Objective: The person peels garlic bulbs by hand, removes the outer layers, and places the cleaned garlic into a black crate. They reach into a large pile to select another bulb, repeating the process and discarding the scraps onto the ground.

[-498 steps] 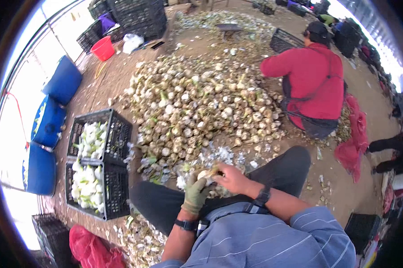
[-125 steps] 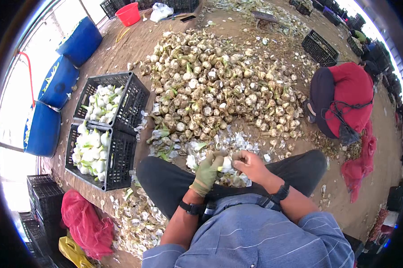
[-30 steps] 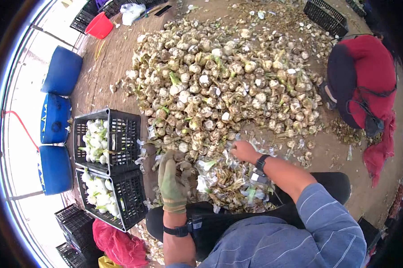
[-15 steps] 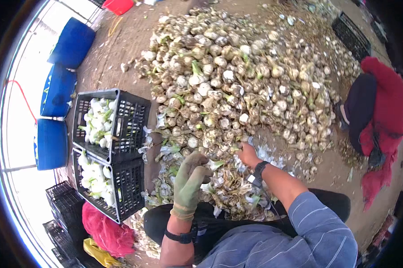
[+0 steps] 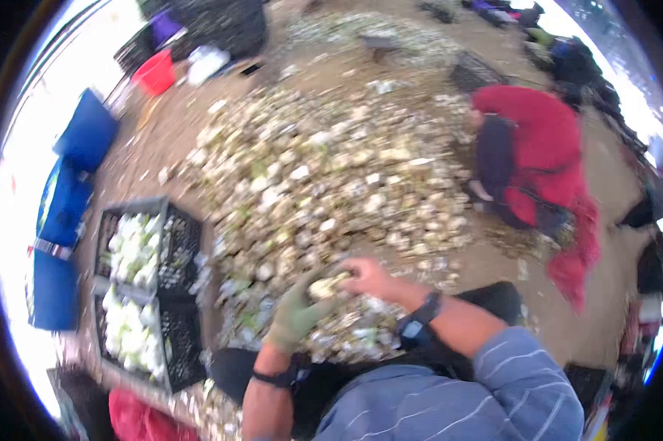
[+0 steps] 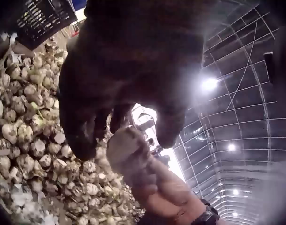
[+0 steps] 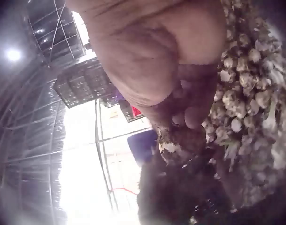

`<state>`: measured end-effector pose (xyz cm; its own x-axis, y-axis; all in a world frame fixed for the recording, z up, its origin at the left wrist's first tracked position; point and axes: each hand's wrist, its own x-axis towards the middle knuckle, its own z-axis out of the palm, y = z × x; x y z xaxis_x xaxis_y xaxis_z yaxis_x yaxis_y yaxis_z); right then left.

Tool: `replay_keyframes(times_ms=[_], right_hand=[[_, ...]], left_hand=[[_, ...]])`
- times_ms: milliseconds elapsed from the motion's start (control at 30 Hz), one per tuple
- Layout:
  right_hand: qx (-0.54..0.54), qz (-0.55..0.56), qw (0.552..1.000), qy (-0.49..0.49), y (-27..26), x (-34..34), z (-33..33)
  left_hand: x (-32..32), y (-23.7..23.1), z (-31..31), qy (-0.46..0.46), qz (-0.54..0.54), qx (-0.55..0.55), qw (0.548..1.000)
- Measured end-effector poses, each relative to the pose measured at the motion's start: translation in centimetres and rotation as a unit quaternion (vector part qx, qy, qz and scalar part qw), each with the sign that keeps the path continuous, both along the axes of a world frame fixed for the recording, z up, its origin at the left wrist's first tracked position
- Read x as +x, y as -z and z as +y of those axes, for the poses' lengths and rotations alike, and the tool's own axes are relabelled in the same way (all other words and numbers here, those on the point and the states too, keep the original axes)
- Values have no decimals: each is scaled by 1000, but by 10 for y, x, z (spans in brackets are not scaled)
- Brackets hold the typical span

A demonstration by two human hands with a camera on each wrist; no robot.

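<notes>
Over the lap in the head view, my gloved left hand (image 5: 296, 316) and bare right hand (image 5: 372, 281) meet at a garlic bulb (image 5: 327, 285). The left thumb and fingers curl round the bulb, while the right fingertips pinch its far end. Up close in the right wrist view, the garlic bulb (image 7: 172, 149) shows dirty skin with a white patch, beneath the curled right fingers. The left hand (image 6: 133, 70) is dark in the left wrist view and covers much of the scene. A large heap of unpeeled garlic (image 5: 331, 184) spreads in front of both hands.
Two black crates (image 5: 181, 309) of white, green-stemmed bulbs stand at the left, with blue barrels (image 5: 58, 294) beyond. Peeled skins (image 5: 353, 334) lie between my legs. A person in a red top (image 5: 541, 140) crouches right of the heap. A red bucket (image 5: 155, 72) stands far left.
Half a second ago the right hand reached to the heap's edge and the left hand was held apart, half open. Now both have come together on a garlic bulb, and the head view has tilted up.
</notes>
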<state>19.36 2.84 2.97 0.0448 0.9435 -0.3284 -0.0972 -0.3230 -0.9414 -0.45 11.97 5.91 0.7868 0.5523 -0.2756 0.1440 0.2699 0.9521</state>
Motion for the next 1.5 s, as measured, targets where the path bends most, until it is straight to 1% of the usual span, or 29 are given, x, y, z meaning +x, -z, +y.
replay_keyframes(times_ms=[33, 67, 100, 133, 167, 200, 233, 300, 400, 433, 467, 567, 600, 667, 700, 767, 833, 867, 967, 1033, 1067, 1167, 1200, 1300, 1333, 1367, 1433, 1467, 1500], right_hand=[[-21, -5, 999, 50, -26, -9, -13], [2, 80, 988, 130, 0, -24, -25], [-69, 82, 986, 130, 8, -31, -35], [-73, 74, 979, 174, 7, -39, -44], [-77, 74, 972, 210, 7, -46, -52], [-64, 38, 976, 204, 9, -47, -57], [-52, 0, 980, 194, 11, -49, -63], [-12, 7, 975, 222, 10, -55, -73], [23, 17, 966, 256, 16, -67, -82], [30, 21, 964, 265, 10, -68, -84], [-8, 56, 965, 254, -11, -68, -91], [-24, -5, 976, 217, 29, -71, -90], [-9, 1, 978, 206, 40, -72, -91], [20, 14, 982, 187, 36, -72, -92], [19, 39, 982, 183, 35, -72, -97], [16, 88, 981, 172, -3, -68, -109], [39, 67, 984, 162, -1, -68, -106], [50, 56, 984, 160, 1, -67, -105], [-16, 37, 986, 160, 20, -67, -103], [21, -28, 982, 186, 30, -72, -99], [39, -61, 977, 199, 32, -72, -98], [-11, -38, 986, 161, 26, -68, -99], [-13, -24, 990, 137, 28, -65, -98], [-5, 33, 996, 77, 20, -57, -101], [31, 23, 995, 90, 38, -59, -100], [66, 13, 992, 102, 49, -61, -99], [96, 39, 989, 109, 63, -60, -99], [104, 50, 988, 106, 66, -58, -99], [100, 57, 989, 92, 69, -54, -98]], left_hand=[[3, -11, -8, 7, 51, 31, 998], [8, -11, -20, -19, -35, 30, 999], [8, -15, -30, -19, -13, 94, 995], [7, -23, -41, -24, -7, 129, 991], [10, -18, -51, -24, -30, 147, 988], [11, -14, -58, -24, 4, 274, 961], [12, -14, -68, -29, 23, 273, 961], [3, 16, -77, -44, -1, 433, 900], [4, 16, -87, -11, 5, 503, 864], [2, 16, -91, -22, 3, 495, 869], [0, 17, -96, -34, 3, 487, 873], [-4, 16, -107, -66, 6, 444, 894], [-7, 19, -110, -73, -1, 433, 898], [-9, 18, -113, -84, -7, 400, 913], [-11, 17, -115, -89, -6, 376, 922], [-13, 20, -115, -103, -7, 343, 934], [-15, 28, -114, -118, -10, 323, 939], [-15, 29, -114, -116, -8, 336, 935], [-10, 26, -114, -95, -1, 375, 922], [-9, 29, -113, -67, 6, 402, 913], [-9, 31, -115, -79, -12, 382, 921], [-6, 29, -115, -65, 4, 264, 962], [-7, 26, -121, -76, 7, 187, 979], [-18, 45, -109, -81, -35, 104, 991], [-17, 38, -109, -85, -11, 59, 995], [-16, 41, -108, -83, -17, 48, 995], [-14, 44, -106, -81, -28, 29, 996], [-10, 38, -110, -99, 4, 24, 995], [-8, 39, -109, -91, 6, 74, 993]])
